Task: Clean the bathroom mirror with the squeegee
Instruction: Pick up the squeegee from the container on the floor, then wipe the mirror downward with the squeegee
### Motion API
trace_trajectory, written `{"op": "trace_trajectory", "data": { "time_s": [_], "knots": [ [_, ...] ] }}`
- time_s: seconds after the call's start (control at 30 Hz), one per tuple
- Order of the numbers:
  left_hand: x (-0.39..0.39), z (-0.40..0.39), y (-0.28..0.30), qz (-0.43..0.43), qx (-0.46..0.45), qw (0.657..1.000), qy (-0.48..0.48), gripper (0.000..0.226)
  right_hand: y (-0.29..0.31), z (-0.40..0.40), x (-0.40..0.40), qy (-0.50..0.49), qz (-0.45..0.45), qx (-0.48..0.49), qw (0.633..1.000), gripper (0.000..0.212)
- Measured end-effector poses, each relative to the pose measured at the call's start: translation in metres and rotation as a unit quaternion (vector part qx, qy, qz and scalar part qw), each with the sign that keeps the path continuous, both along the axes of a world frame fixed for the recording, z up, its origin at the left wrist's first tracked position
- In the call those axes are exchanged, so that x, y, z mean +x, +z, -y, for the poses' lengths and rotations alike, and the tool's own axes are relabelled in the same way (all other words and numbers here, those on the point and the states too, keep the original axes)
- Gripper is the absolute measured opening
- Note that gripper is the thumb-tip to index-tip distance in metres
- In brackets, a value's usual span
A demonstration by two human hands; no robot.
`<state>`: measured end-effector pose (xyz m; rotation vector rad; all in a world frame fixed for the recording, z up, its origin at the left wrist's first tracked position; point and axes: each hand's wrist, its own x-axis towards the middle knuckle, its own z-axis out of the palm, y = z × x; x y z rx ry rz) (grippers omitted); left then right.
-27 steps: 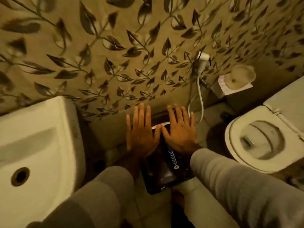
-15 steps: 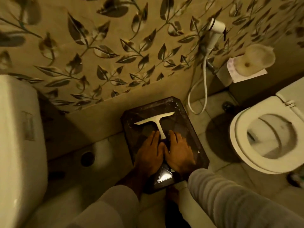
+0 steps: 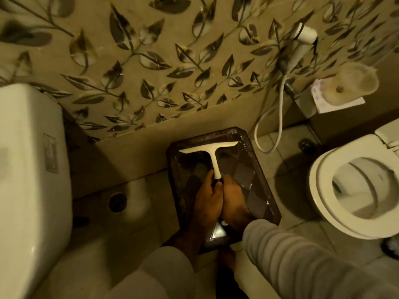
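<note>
Mirror: dark, bevel-edged octagonal glass mirror (image 3: 244, 169) lay flat on the floor tiles, near the leaf-patterned wall.
Squeegee: cream plastic T-shaped squeegee (image 3: 210, 155) rested on the glass, blade at the far end.
Left hand: left hand (image 3: 208, 201) curled round the handle's near end.
Right hand: right hand (image 3: 234, 203) pressed alongside, gripping the same handle.
Technique: best to hold the blade flat, pull in one even stroke.
Risk: uneven pressure would probably leave streaks.

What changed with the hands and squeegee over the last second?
Both hands, flat on the mirror before, drew back and closed: the left hand and right hand now grip the squeegee handle. The mirror stays on the floor, the squeegee blade at its far end.
</note>
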<state>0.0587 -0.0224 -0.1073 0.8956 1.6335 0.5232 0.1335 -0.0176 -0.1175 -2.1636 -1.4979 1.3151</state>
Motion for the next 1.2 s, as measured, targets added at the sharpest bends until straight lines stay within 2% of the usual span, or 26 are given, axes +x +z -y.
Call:
{"op": "trace_trajectory", "data": {
  "time_s": [0.07,0.17,0.33,0.37,0.47,0.63,0.73,0.87,1.0,1.2],
  "knots": [
    [-0.009,-0.001,0.031,0.007,0.026,0.999,0.042,0.049,0.039,-0.001,-0.01,-0.053,-0.081,0.032,0.995,0.022],
    [-0.026,-0.009,0.088,0.028,0.082,0.993,0.081,0.048,0.108,-0.008,-0.034,-0.153,-0.23,0.03,0.961,0.028],
    [-0.07,-0.019,0.215,0.038,0.222,0.964,0.141,0.046,0.238,-0.018,-0.081,-0.138,-0.315,0.171,0.923,0.014],
    [-0.081,-0.018,0.243,0.034,0.255,0.956,0.143,0.045,0.268,-0.018,-0.092,-0.105,-0.308,0.213,0.921,0.014],
    [-0.112,-0.017,0.321,0.02,0.335,0.929,0.154,0.042,0.343,-0.018,-0.125,-0.017,-0.27,0.341,0.9,0.034],
    [-0.172,-0.009,0.435,0.02,0.445,0.879,0.168,0.036,0.452,-0.013,-0.181,0.091,-0.237,0.485,0.837,0.039],
    [-0.207,0.004,0.493,0.026,0.51,0.842,0.175,0.033,0.508,-0.007,-0.214,0.126,-0.237,0.557,0.786,0.039],
    [-0.242,0.015,0.557,0.015,0.568,0.804,0.176,0.029,0.568,-0.002,-0.249,0.158,-0.233,0.615,0.736,0.045],
    [-0.267,0.023,0.606,0.04,0.578,0.795,0.18,0.028,0.617,0.001,-0.274,0.187,-0.223,0.649,0.703,0.055],
    [-0.283,0.03,0.641,0.065,0.582,0.781,0.215,0.029,0.653,0.0,-0.293,0.23,-0.201,0.663,0.683,0.059]
  ]
}}
